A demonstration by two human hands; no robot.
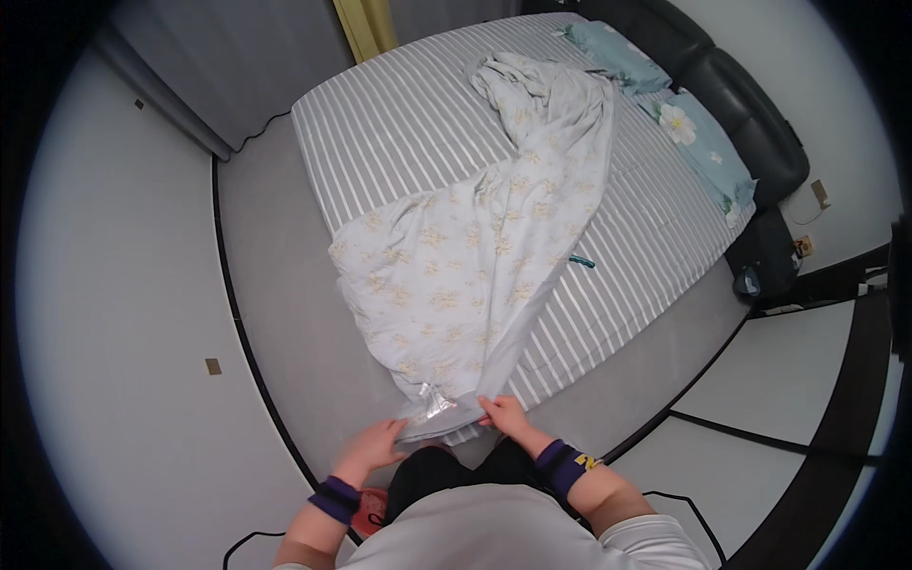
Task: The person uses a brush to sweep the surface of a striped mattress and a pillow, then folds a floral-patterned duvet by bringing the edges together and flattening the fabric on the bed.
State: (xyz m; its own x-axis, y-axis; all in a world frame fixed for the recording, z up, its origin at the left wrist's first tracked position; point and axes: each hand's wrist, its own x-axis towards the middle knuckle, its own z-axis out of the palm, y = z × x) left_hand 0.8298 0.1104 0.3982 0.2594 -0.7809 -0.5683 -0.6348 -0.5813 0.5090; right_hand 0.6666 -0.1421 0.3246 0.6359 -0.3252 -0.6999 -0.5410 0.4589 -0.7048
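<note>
A white quilt (446, 256) with small yellow flower sprays lies across the bed, bunched at its far end and spread wide toward me. My right hand (505, 415) pinches the quilt's near edge, thumb on top. At the near left corner is my left hand (378, 445), slightly blurred, its thumb and fingers apart beside the fabric's edge; whether it touches the cloth is hard to make out. Between my hands, a shiny silvery patch (437, 403) shows on the quilt near its hem.
The bed (361, 142) has a grey-and-white striped sheet, blue-green floral pillows (698, 142) and a dark padded headboard (755, 109). A small teal object (582, 261) lies beside the quilt. Grey curtains (180, 76) hang at the far left. A red basin-like object (369, 513) is by my left forearm.
</note>
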